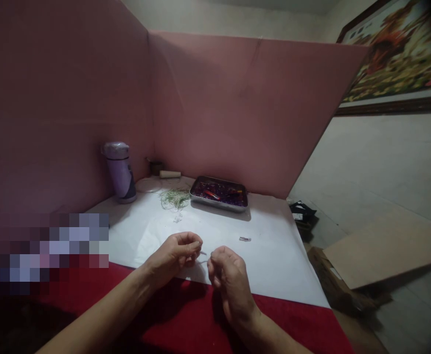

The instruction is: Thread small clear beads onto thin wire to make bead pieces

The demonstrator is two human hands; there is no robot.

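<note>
Both of my hands are raised just above the near part of the white sheet [274, 275]. My left hand [181, 253] is closed in a pinch, thumb against forefinger. A short thin piece pokes out of its fingertips towards the right, too small to name. Close beside it, my right hand [230, 270] is also pinched shut, and whatever lies between its fingers is hidden. Beyond the right hand, a small metallic item [244, 239] lies on the sheet. A few tiny pale pieces [178, 218] lie farther back, near a tangle of green thread [174, 198].
At the back stands a metal tray [220, 206] of dark purple bits and pen-like tools. A purple flask [120, 172] is at the left. Pink panels [222, 108] wall the left and back. Red cloth [156, 314] covers the near edge; cardboard [388, 246] lies at the right.
</note>
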